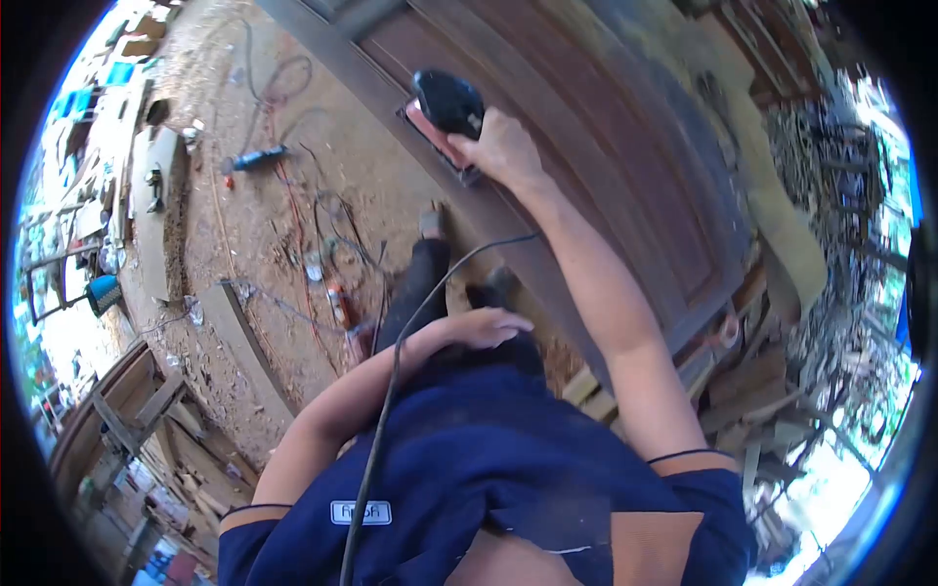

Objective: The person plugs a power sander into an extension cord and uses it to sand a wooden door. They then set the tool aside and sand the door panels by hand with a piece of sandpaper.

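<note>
The right hand (pixel 503 146) is stretched far out and wrapped tight around a black electric sander (pixel 447 103), its pad flat against the frame of a dark wooden door (pixel 625 146) lying across the far right of the scene. The left hand (pixel 479 327) rests near the body with its fingers loosely together, holding nothing, on the dark trousers. The sander's cable (pixel 391 391) trails back past that hand. To sand well here, I'd say keep the pad flat, press lightly and evenly, follow the grain, and keep the cable clear of the pad.
</note>
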